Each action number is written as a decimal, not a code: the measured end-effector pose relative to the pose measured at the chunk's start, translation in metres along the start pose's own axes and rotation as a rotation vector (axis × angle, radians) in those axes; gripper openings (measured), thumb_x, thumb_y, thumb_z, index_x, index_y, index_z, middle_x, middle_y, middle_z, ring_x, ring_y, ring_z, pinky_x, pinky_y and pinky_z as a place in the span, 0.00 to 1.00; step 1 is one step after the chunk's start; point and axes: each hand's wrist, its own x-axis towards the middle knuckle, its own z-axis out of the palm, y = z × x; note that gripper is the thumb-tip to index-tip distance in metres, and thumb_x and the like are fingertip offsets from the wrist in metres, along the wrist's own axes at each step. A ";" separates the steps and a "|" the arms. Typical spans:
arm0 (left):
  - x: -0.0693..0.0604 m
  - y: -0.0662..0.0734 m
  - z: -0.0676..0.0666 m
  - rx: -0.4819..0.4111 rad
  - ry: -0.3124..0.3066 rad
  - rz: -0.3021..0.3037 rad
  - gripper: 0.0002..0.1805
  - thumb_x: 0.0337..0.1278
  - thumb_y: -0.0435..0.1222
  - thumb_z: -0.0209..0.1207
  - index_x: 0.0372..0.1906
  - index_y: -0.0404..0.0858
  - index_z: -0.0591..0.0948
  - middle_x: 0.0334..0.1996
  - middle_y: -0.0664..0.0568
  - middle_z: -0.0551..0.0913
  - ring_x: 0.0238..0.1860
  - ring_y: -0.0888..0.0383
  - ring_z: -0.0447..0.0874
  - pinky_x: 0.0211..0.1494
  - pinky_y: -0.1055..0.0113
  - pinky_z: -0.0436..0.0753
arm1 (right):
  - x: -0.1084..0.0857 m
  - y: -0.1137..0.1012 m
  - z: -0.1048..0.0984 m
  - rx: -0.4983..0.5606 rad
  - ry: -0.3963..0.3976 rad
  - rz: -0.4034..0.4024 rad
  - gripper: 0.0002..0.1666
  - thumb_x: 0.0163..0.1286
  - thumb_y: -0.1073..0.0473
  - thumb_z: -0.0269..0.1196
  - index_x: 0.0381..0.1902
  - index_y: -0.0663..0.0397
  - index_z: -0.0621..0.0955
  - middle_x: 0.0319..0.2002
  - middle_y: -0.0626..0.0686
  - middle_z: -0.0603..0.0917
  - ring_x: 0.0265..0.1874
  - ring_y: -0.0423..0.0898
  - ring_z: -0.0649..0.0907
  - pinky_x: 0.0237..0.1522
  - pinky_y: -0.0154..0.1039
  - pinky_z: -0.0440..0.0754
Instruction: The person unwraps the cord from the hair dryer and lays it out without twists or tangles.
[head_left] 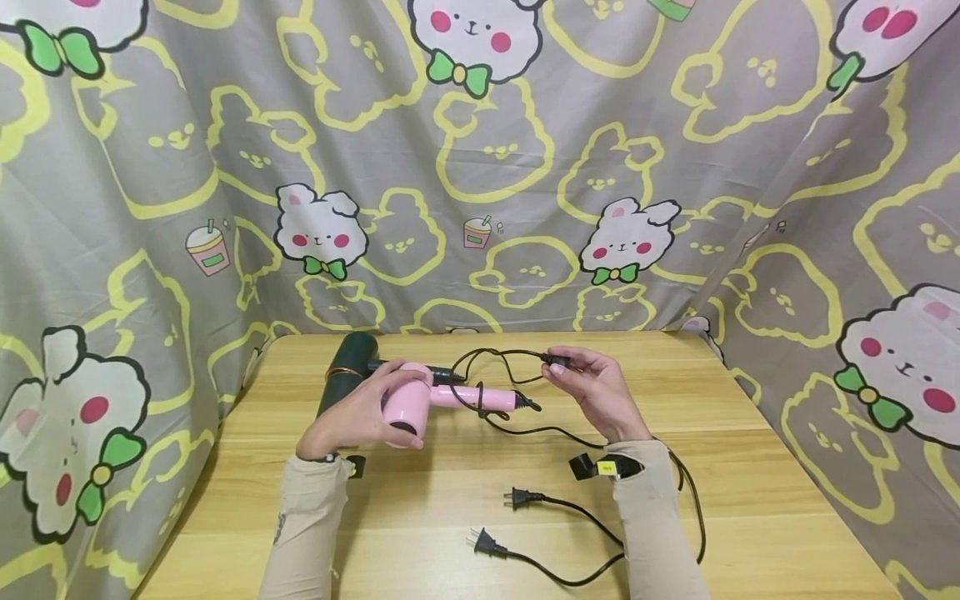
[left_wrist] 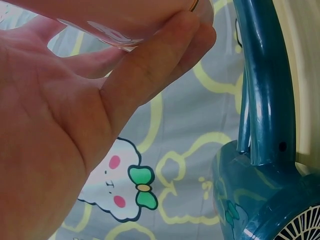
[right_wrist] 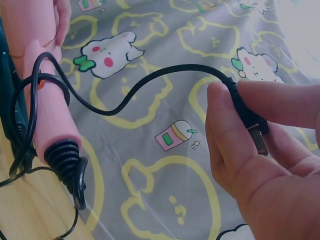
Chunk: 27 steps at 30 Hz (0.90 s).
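My left hand grips the barrel of a pink hair dryer, whose handle points right. A thin black cord loops around that handle and runs to a black plug with a flat metal prong. My right hand pinches this plug between thumb and fingers, to the right of the dryer. Just beyond my left hand lies a dark green hair dryer on the table; its handle is partly behind the pink one. The left wrist view shows its glossy handle and round grille close up.
Two black two-pin plugs lie on the wooden table near the front. Their cords run right, passing under or behind my right forearm. A patterned grey curtain encloses the back and both sides.
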 end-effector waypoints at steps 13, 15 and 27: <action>0.000 0.000 -0.001 -0.028 0.006 -0.007 0.53 0.28 0.57 0.84 0.69 0.61 0.74 0.75 0.54 0.63 0.53 0.47 0.79 0.46 0.58 0.80 | -0.003 -0.005 0.004 0.025 -0.153 -0.020 0.21 0.72 0.79 0.57 0.54 0.56 0.84 0.51 0.52 0.85 0.44 0.42 0.90 0.53 0.35 0.86; 0.000 -0.001 -0.001 -0.027 0.008 -0.004 0.52 0.28 0.56 0.85 0.69 0.61 0.74 0.75 0.54 0.63 0.52 0.47 0.79 0.46 0.58 0.80 | -0.003 -0.006 0.004 0.009 -0.195 -0.030 0.22 0.72 0.80 0.57 0.55 0.56 0.84 0.51 0.52 0.85 0.43 0.41 0.90 0.51 0.35 0.87; 0.000 -0.002 -0.001 -0.038 0.009 0.005 0.54 0.25 0.64 0.82 0.69 0.60 0.75 0.74 0.54 0.64 0.51 0.48 0.79 0.45 0.59 0.80 | -0.007 -0.007 0.006 -0.066 -0.386 -0.011 0.21 0.73 0.79 0.56 0.50 0.52 0.85 0.53 0.50 0.86 0.41 0.40 0.90 0.48 0.38 0.88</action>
